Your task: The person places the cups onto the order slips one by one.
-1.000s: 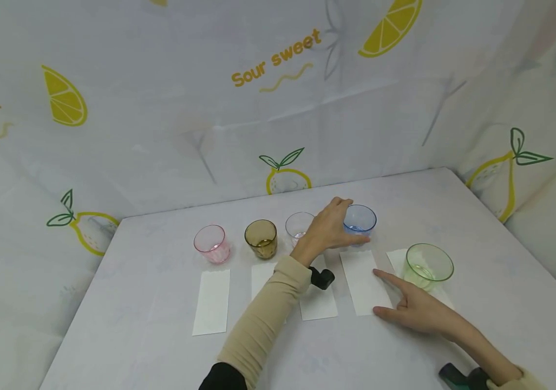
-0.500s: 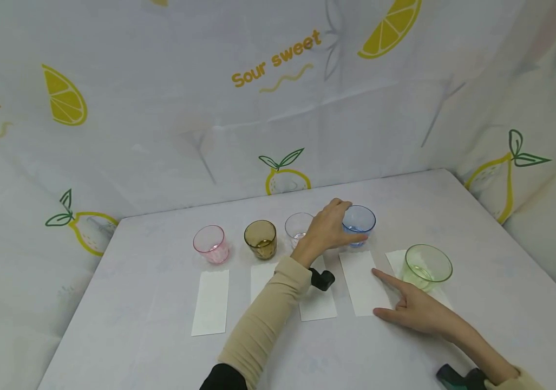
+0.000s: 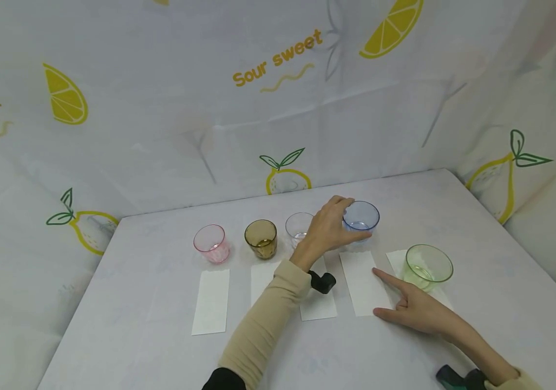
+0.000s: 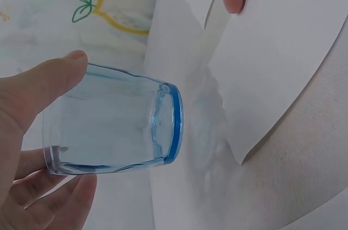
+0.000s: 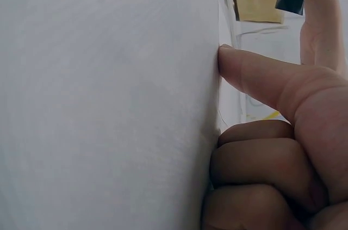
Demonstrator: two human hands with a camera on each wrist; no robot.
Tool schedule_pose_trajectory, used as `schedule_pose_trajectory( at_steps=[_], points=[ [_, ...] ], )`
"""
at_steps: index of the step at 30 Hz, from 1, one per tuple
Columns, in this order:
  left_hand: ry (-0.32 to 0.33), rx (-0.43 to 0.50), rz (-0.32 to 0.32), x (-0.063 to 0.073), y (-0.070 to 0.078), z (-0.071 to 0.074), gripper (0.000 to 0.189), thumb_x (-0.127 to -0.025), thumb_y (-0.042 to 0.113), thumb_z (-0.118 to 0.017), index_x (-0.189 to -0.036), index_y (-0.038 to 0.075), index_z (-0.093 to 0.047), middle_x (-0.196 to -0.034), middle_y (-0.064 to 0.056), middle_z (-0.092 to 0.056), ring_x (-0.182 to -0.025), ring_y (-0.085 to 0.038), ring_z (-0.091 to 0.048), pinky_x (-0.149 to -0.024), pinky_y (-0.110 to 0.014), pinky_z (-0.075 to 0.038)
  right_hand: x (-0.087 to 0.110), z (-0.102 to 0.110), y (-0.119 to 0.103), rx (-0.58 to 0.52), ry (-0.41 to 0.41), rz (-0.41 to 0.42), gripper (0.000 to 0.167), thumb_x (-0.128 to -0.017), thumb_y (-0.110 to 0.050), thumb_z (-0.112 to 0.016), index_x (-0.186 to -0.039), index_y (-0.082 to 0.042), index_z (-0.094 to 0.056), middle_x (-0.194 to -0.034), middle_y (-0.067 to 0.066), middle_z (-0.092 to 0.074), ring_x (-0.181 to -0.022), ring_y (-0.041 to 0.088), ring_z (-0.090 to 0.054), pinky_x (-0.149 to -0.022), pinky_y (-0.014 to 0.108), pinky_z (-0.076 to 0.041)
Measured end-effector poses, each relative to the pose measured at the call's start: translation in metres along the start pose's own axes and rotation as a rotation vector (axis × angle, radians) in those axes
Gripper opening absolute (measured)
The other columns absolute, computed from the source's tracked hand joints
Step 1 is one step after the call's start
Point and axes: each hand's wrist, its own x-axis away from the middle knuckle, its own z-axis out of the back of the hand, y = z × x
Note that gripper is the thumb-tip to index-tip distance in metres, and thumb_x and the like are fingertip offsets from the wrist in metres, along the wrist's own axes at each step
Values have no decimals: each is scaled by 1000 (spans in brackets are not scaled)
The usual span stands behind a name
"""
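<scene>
My left hand (image 3: 328, 225) grips a clear blue glass (image 3: 361, 218) between thumb and fingers at the back of the table. In the left wrist view the glass (image 4: 117, 121) hangs upright a little above the white surface, its base apart from it. My right hand (image 3: 416, 307) lies low over the table, index finger and thumb stretched out and touching a white paper strip (image 3: 362, 281) in front of the blue glass. The right wrist view shows its other fingers (image 5: 255, 162) folded under. A green glass (image 3: 429, 265) stands on another strip just behind this hand.
Left of the blue glass stand a pink glass (image 3: 211, 244), a brown glass (image 3: 261, 239) and a colourless glass (image 3: 298, 225), partly hidden by my left hand. White strips (image 3: 211, 302) lie in front of them. A lemon-print cloth (image 3: 161, 135) hangs behind the table.
The blue glass has risen slightly off the table in my left hand. My right hand and the other glasses have stayed in place.
</scene>
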Motion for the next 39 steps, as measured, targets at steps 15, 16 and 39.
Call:
schedule_pose_trajectory(
  at_steps=[15,16,39],
  points=[
    [64,106,-36,15,5,7,82,-79,48,-86,-144,6,-57,-139,-8,-62,-119,-19,-65,-95,-24,-56,-2,0,1,19,1,4,96,-90,-33,-78,-162,-5,-21,-53,-9,-32,-47,2,-26,-45,19,-28],
    [68,115,-45,16,5,8,82,-79,47,-86,-143,6,-57,-139,-8,-62,-119,-19,-65,-95,-24,-56,-2,0,1,19,1,8,96,-90,-33,-77,-162,-5,-21,-53,-9,-32,-47,2,-26,-45,19,-28],
    [81,243,-91,46,15,13,83,-77,42,-89,-143,5,-57,-135,-9,-62,-112,-22,-69,-89,-16,-52,0,0,-1,16,-10,-2,97,-90,-33,-77,-162,-3,-19,-54,-8,-34,-47,2,-27,-46,20,-29]
  ],
)
